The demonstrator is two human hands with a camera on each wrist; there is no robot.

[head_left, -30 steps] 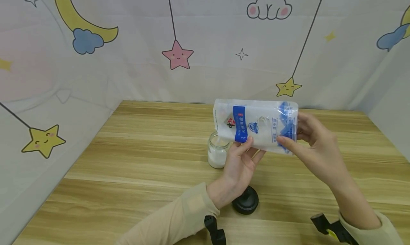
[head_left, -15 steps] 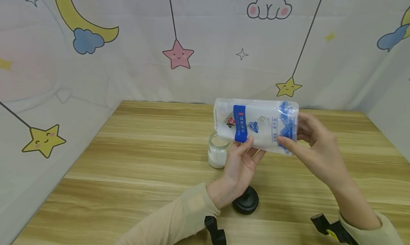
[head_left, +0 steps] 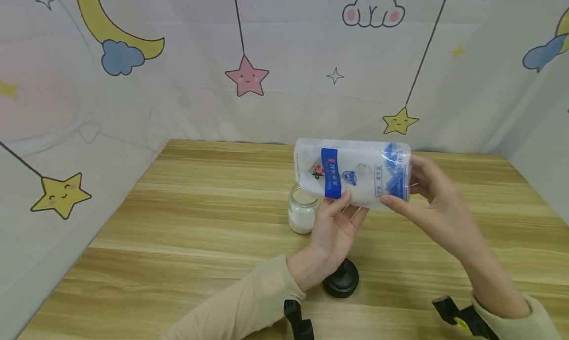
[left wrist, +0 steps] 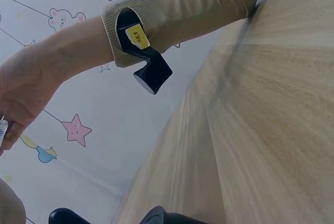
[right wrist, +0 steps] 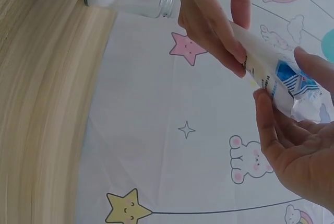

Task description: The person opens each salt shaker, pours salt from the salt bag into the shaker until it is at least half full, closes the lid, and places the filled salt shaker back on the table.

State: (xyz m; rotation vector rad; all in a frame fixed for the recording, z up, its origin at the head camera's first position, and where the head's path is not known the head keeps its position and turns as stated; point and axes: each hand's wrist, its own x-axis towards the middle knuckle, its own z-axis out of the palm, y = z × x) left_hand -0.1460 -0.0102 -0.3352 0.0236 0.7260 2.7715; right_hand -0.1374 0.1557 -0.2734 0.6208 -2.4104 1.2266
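A white and blue salt pouch (head_left: 362,179) is held sideways in the air by both hands. My left hand (head_left: 331,236) pinches its lower edge near the middle, thumb on the printed face. At the pouch's right end, my right hand (head_left: 444,211) grips the blue-printed base with thumb in front and fingers behind. The pouch's left end is just above the mouth of a glass jar (head_left: 302,216), which is partly filled with white salt. Whether salt is flowing cannot be made out. The right wrist view shows both hands on the pouch (right wrist: 269,72) from the side.
A black round lid (head_left: 341,279) lies on the wooden table (head_left: 178,241) below my left wrist, partly covered by it. Behind the table hangs a pale cloth (head_left: 284,107) printed with stars. Black wrist cameras sit at both sleeves.
The pouch has shifted slightly left, and its lower right corner has risen a little with my right hand. My left hand, the jar and the lid stay where they were.
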